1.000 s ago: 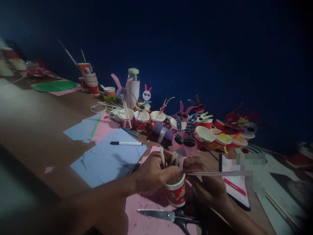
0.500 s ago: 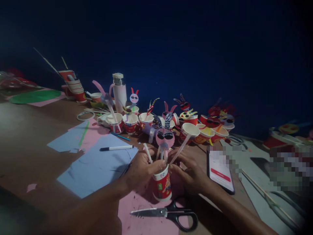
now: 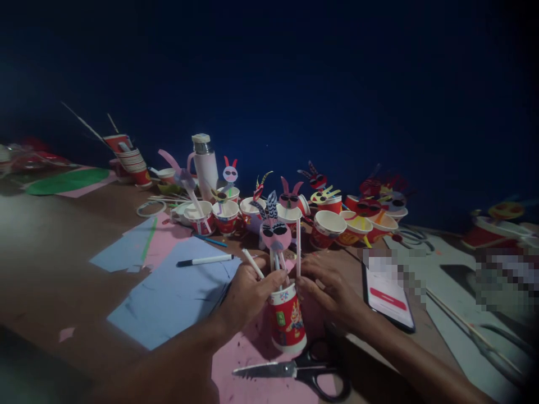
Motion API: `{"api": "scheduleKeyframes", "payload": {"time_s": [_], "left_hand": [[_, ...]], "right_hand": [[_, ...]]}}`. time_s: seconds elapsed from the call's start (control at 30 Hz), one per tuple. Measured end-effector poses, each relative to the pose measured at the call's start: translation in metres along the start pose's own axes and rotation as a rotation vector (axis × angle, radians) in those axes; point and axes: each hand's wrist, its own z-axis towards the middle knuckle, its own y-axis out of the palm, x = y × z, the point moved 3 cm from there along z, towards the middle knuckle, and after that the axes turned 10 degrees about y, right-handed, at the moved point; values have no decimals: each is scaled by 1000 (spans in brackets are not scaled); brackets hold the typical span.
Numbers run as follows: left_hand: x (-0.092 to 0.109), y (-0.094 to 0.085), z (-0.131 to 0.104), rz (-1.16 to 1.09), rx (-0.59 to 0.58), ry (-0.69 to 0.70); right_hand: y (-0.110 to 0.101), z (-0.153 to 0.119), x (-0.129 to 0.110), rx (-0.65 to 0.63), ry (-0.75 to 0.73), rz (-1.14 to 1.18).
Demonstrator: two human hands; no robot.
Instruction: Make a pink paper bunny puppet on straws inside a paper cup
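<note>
A red printed paper cup (image 3: 288, 320) stands upright on pink paper, near the middle of the view. Rising from it is a pink paper rabbit face (image 3: 275, 234) with dark eyes and patterned ears, on pale stems. My left hand (image 3: 252, 283) is closed at the cup's left rim, its thumb over the opening; a white paper strip (image 3: 253, 264) sticks up between its fingers. At the right rim, my right hand (image 3: 326, 283) pinches the lower end of a pale upright strip (image 3: 298, 244). Black-handled scissors (image 3: 295, 370) lie in front of the cup.
Behind my hands stand several paper cups (image 3: 329, 224) with paper animal faces, and a white thermos (image 3: 205, 171). Blue paper (image 3: 155, 314) and a marker (image 3: 205, 261) lie to the left. A phone (image 3: 388, 297) is at the right, beside grey board with thin sticks.
The strip in my right hand has swung from leaning right to nearly upright. The rabbit face has shifted slightly left against the cup. The whole view has also moved a little.
</note>
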Motion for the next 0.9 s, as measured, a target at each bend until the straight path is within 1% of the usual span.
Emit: {"api": "scheduleKeyframes", "payload": {"time_s": [0.17,0.3,0.4,0.47,0.8,0.9], "left_hand": [[-1,0,1,-7,-32,-11],[-3,1,1,-126,-111,-16],[-5,3,1,-208,-149,-64],[-6,4,0,-225,-138,-90],[-10,5,1,-237,-59,-115],[-10,4,2,-218,-37,-75]], "right_hand": [[-1,1,-2,-36,-2,40],[3,0,-2,-55,25,43],[6,-1,-1,-81,48,3],[7,-1,0,-82,53,-20],[10,-2,1,-39,80,-38],[12,-3,0,8,89,-21]]}}
